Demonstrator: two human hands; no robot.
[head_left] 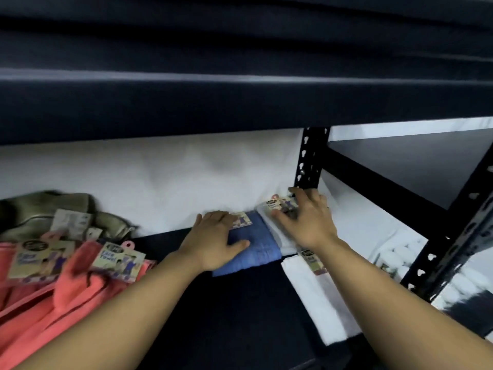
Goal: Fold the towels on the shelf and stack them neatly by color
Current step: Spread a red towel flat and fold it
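A folded blue towel (pixel 256 247) lies on the dark shelf (pixel 240 316) near the back wall. My left hand (pixel 213 241) rests flat on its left side, fingers straight. Right beside it sits a folded white towel (pixel 277 231) with a printed card tag. My right hand (pixel 306 220) presses down on that white towel with spread fingers. Another white towel (pixel 314 297) lies flat in front of it, nearer to me. At the left lie several coral-pink towels (pixel 53 289) with card tags, unfolded, and an olive-green towel (pixel 53 212) behind them.
A dark shelf board (pixel 240 102) hangs low overhead. A black perforated steel upright (pixel 309 161) stands just behind my right hand, and another upright (pixel 453 249) stands at the right. A white cloth backdrop (pixel 160 177) covers the rear.
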